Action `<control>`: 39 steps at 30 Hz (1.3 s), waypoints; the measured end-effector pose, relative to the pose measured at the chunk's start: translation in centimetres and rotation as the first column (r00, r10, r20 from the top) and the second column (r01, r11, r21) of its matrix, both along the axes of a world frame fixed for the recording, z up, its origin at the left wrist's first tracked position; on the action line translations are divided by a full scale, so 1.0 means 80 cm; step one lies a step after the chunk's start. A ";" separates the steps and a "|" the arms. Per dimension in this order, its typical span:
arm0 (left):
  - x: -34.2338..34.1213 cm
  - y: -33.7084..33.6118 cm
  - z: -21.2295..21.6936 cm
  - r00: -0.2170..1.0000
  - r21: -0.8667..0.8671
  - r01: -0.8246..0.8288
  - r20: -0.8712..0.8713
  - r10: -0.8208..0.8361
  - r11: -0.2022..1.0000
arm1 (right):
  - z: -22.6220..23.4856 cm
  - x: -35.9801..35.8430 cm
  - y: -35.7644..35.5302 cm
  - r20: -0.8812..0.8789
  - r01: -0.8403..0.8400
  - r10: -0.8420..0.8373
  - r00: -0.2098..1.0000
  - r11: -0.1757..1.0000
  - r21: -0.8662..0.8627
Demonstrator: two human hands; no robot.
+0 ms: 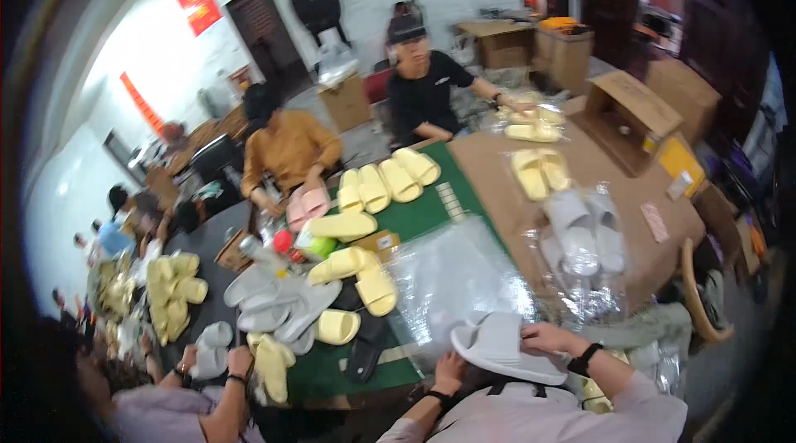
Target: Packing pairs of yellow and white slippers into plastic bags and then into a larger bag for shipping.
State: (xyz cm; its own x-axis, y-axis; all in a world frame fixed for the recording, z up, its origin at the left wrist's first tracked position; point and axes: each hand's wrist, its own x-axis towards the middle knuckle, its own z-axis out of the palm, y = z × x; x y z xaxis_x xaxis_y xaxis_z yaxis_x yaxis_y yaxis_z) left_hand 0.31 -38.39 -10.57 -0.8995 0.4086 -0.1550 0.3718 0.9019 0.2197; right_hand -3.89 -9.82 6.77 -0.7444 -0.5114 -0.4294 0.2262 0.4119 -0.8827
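Green table (474,198) stretches before you, and clear plastic bags (452,277) lie toward its near edge. At this edge, close to your body, is the pale grey slipper (500,342). Its long axis goes from left to right, slightly lower at right; the toe seems to point left. Your right hand (547,338) grasps its right part. Your left hand (448,370) is by the left end; whether it grips, I cannot tell.
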 end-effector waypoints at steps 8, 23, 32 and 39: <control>-0.027 0.004 0.010 0.977 0.525 -0.173 -0.017 0.213 0.833 | -0.009 0.019 0.002 0.051 -0.025 0.030 0.998 0.994 -0.111; -0.043 0.022 0.081 0.979 0.768 -0.047 -0.091 0.180 0.639 | -0.029 0.022 0.013 0.174 -0.087 0.084 0.981 0.996 0.008; -0.054 0.018 0.088 0.924 0.770 -0.285 0.062 0.378 0.571 | -0.036 0.016 0.006 -0.167 -0.065 0.070 0.983 0.997 0.036; -0.059 0.032 0.124 0.907 0.736 -0.302 0.026 0.420 0.606 | -0.025 0.014 0.011 -0.403 -0.046 0.175 0.899 0.950 0.310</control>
State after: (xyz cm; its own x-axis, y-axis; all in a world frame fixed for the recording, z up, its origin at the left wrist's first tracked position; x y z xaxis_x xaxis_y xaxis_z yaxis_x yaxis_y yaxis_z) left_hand -4.42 -35.85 -0.67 -0.9847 -0.0260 0.1722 0.1292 0.5543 0.8223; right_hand -2.77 -8.98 4.77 -0.8328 -0.5041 -0.2289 -0.2010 0.6605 -0.7234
